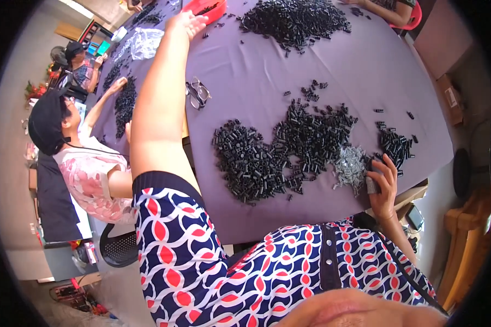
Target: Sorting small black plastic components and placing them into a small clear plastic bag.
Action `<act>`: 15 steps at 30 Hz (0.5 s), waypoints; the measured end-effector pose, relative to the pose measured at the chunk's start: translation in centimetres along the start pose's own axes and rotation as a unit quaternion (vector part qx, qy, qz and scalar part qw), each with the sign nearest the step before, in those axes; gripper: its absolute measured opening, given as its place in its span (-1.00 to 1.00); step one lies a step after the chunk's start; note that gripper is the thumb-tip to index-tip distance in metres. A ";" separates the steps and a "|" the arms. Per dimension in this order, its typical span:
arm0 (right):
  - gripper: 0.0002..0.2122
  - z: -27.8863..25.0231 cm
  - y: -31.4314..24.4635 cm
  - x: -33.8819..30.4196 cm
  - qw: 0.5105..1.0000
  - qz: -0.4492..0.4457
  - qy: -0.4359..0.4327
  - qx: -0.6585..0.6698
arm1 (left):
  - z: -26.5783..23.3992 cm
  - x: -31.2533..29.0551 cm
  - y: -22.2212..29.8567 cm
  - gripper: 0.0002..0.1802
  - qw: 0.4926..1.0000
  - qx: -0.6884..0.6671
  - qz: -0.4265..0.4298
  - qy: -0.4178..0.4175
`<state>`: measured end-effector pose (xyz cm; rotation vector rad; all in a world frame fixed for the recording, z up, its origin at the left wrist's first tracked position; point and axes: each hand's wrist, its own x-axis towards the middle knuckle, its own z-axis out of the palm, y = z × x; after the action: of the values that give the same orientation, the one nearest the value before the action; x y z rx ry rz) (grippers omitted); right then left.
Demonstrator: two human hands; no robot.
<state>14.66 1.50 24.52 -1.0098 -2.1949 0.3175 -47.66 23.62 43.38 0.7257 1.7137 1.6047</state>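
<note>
My left arm stretches far across the table, and my left hand (pixel 187 24) is open, fingers spread beside a red plastic basin (pixel 217 12) with small black parts inside. Whether the fingertips touch the basin's wall I cannot tell. At the near right, my right hand (pixel 385 185) curls round a short grey cylindrical piece (pixel 371 185). Just left of it lies a pile of small clear or silvery pieces (pixel 349 165). Two joined heaps of short black cylindrical parts (pixel 251 161) spread further left. A smaller black cluster (pixel 395 145) lies beyond my right hand.
A large black heap (pixel 294 23) covers the far middle of the purple-grey tablecloth (pixel 245 82). Eyeglasses (pixel 197 92) lie near my left forearm. Clear plastic bags (pixel 146 42) sit at the far left. A co-worker in a black cap (pixel 48 121) sits left; others work further off.
</note>
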 end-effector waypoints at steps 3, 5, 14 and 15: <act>-0.73 -0.8 -0.2 0.1 1.000 0.013 0.015 -0.014 | 2.0 -4.2 -2.5 -0.68 0.994 0.058 -0.034 -0.086; -0.73 -0.7 -0.1 -1.4 1.000 0.010 0.014 -0.014 | 2.9 -10.9 -6.2 -0.66 0.984 -0.013 -0.039 -0.174; -0.74 5.1 4.9 -12.9 0.997 -0.068 0.047 -0.003 | -2.2 -42.9 -11.4 -0.61 0.908 -0.132 0.237 -0.320; -0.73 7.5 5.5 -14.1 0.994 -0.076 0.078 0.008 | -1.8 -43.6 -15.1 -0.61 0.904 -0.147 0.227 -0.330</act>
<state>19.21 -4.81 9.49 -0.8240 -2.1097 0.1805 -21.33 -12.80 32.64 1.3895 0.8249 1.5962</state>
